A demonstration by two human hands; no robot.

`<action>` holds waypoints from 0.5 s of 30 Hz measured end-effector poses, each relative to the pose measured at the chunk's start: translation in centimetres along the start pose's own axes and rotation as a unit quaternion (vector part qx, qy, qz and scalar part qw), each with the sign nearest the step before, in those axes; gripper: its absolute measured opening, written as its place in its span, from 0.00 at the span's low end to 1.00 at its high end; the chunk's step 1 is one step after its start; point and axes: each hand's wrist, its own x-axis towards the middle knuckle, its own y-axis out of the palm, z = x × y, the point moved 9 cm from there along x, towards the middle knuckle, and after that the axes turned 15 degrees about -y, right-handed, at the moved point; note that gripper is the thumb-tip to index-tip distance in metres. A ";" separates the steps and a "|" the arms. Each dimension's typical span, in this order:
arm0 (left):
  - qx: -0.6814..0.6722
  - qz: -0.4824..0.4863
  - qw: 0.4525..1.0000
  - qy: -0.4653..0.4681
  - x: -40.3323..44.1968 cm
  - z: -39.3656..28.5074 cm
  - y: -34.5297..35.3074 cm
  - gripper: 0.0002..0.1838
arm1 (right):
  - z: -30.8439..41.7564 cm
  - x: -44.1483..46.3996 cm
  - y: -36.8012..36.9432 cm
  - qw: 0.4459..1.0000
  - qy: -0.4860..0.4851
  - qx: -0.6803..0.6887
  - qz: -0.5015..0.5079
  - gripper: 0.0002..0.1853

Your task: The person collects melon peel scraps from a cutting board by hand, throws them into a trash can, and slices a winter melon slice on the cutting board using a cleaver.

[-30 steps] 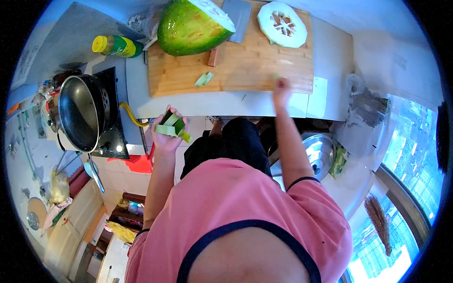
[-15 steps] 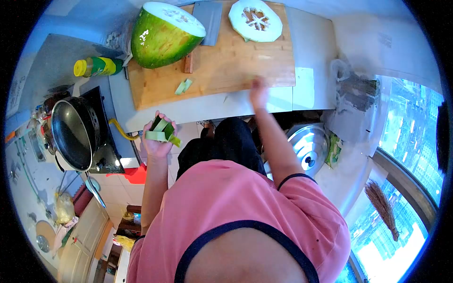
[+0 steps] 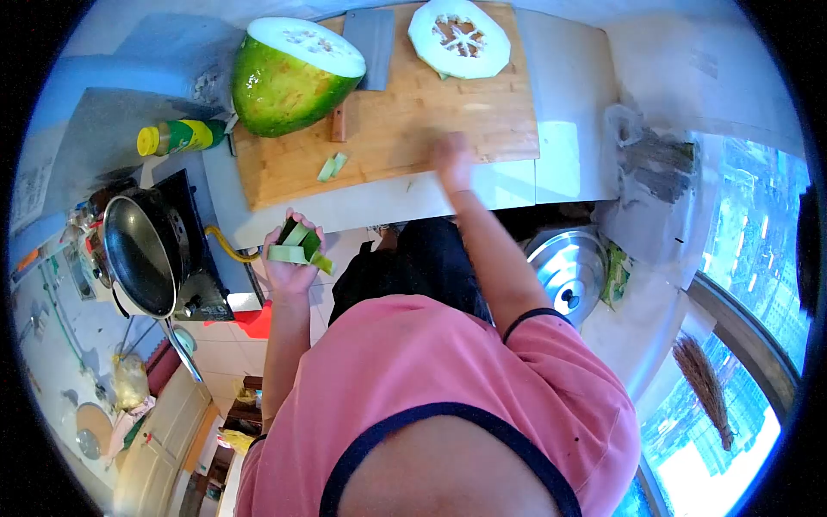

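Holding peels [image 3: 287, 253], bottle label [image 3: 195, 134] illegible

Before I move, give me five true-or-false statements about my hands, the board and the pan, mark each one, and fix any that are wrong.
1. Your left hand holds several green rind pieces. True.
2. Your right hand is above the frying pan. False: it is blurred, at the near edge of the cutting board.
3. The round slice lies to the right of the cleaver in this view. True.
4. The big melon is whole. False: its top is cut, showing white flesh.
5. A lid covers the frying pan. False: it is uncovered, with its dark inside showing.
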 end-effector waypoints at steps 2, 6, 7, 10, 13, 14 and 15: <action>-0.009 0.003 1.000 0.012 -0.3 -0.3 0.0 0.17 | -8.3 -0.4 -6.0 0.985 0.156 -0.023 -0.064 0.07; -0.024 -0.011 1.000 0.011 -0.9 -0.1 -1.6 0.17 | -10.5 0.5 -9.3 0.982 0.159 -0.060 -0.082 0.04; -0.032 -0.020 0.999 0.015 -0.8 -0.3 -2.0 0.17 | -9.2 0.4 -7.3 0.990 0.123 -0.026 -0.065 0.04; -0.031 -0.032 0.999 0.019 -0.9 0.3 -1.7 0.17 | 1.3 0.5 0.1 1.000 0.004 0.003 -0.023 0.07; -0.017 -0.008 1.000 0.009 -0.5 0.4 -0.8 0.17 | 3.7 1.3 1.8 0.993 0.060 0.104 0.006 0.09; -0.015 -0.009 1.000 0.010 -0.6 0.4 -0.6 0.17 | 2.9 1.1 1.3 0.995 0.026 0.091 -0.009 0.09; -0.017 -0.006 1.000 0.014 -0.8 0.4 -0.3 0.17 | 1.8 0.8 0.5 0.997 -0.007 0.079 -0.024 0.09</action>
